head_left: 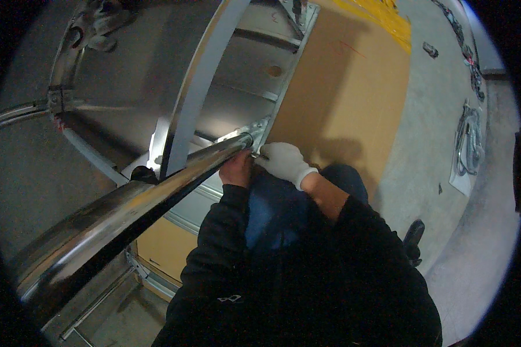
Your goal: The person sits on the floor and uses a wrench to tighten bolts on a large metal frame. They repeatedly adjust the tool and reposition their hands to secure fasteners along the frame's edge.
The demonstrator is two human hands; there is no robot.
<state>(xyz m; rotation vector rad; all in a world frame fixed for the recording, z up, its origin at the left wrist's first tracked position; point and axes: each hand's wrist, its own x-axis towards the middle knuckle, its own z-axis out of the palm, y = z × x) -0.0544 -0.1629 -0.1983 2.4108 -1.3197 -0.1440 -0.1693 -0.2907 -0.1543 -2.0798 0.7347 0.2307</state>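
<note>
My bare left hand (236, 170) is closed just under the end of a shiny metal tube (134, 201), close to a bracket (259, 128) on a metal frame. Whatever its fingers grip is hidden. Beside it, my right hand (286, 163) wears a white glove and is curled shut. A small metal piece (259, 155) shows at its fingertips, between the two hands; its kind is too small to tell. The tube slants from the lower left up to the bracket.
A grey curved bar (198, 92) rises behind the tube. Brown board (353, 87) lies along the frame, with yellow wrapping (388, 20) at its far end. Coiled cable (469, 141) and a small dark object (430, 50) are on the concrete floor at right.
</note>
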